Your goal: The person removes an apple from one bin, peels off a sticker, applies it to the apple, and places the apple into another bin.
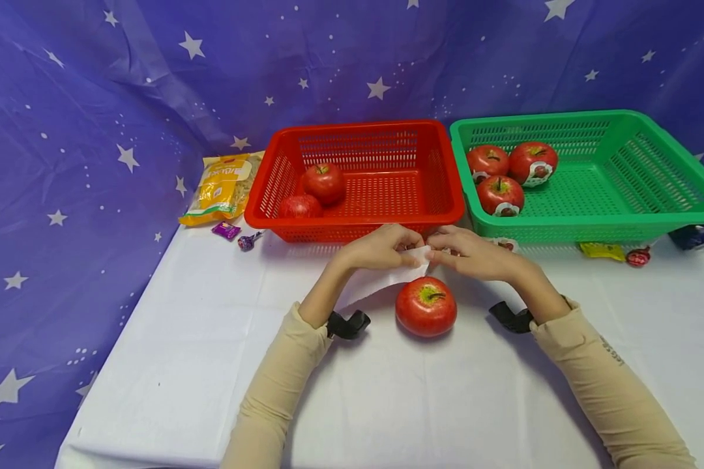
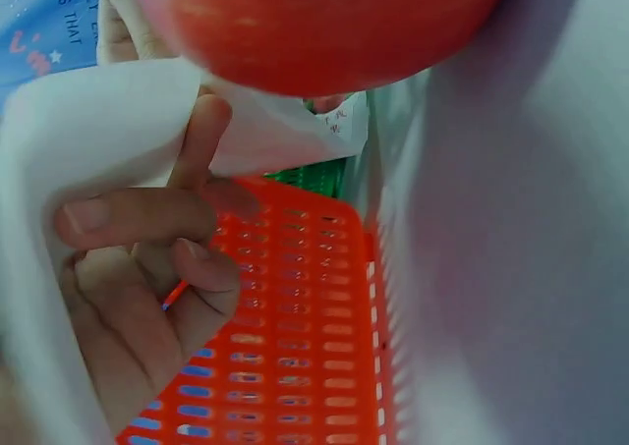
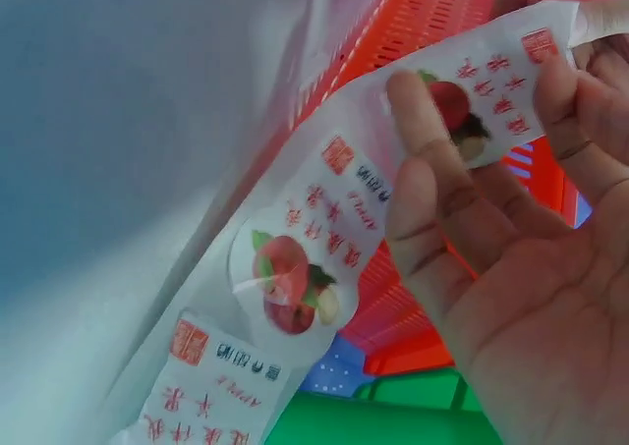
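Both hands meet over a white strip of apple-print stickers just in front of the red basket. My left hand pinches the strip, whose blank white back faces the left wrist view. My right hand grips the strip near one end with thumb and fingers. In the right wrist view the printed stickers, with red lettering and apple pictures, hang down past the fingers. A red apple stands on the white table just below the hands, its stem up; no label shows on its visible side.
The red basket holds two apples. Beside it, the green basket holds several labelled apples. At the left lie a yellow bag, a purple candy and a lollipop. A yellow candy and red lollipop lie right.
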The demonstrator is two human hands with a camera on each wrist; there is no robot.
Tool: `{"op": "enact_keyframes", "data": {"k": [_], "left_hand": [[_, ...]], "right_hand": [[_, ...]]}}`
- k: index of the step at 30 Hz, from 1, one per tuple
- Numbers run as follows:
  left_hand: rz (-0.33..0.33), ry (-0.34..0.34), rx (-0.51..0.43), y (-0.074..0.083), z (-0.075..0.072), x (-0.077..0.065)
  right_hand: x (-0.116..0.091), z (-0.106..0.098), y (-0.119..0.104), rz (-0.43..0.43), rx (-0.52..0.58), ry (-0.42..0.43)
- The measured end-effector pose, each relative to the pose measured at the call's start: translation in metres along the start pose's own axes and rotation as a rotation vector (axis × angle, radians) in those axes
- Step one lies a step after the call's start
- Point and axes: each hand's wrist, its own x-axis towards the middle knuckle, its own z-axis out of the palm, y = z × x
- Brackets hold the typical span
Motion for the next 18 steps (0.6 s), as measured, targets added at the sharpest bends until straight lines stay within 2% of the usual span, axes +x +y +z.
{"op": "enact_keyframes", "data": {"k": [5, 7, 10, 14, 18], "left_hand": [[-0.013, -0.04, 0.061, 0.001, -0.008, -0.006], [-0.046, -0.055, 0.114, 0.0, -0.012, -0.011], [-0.106, -0.077, 0.202, -0.002, -0.019, -0.018], [-0.171, -0.123, 0.234, -0.002, -0.021, -0.021], [-0.239, -0.162, 0.26, -0.001, -0.016, -0.019]], "right_hand": [[-0.003, -0.006, -0.002, -0.031, -0.038, -0.012], [-0.007, -0.013, -0.002, -0.04, -0.062, -0.006], [-0.016, -0.026, 0.001, -0.032, -0.032, 0.042], [-0.031, -0.043, 0.001, -0.038, 0.158, 0.083], [-0.034, -0.05, 0.0, -0.126, 0.302, 0.03]]}}
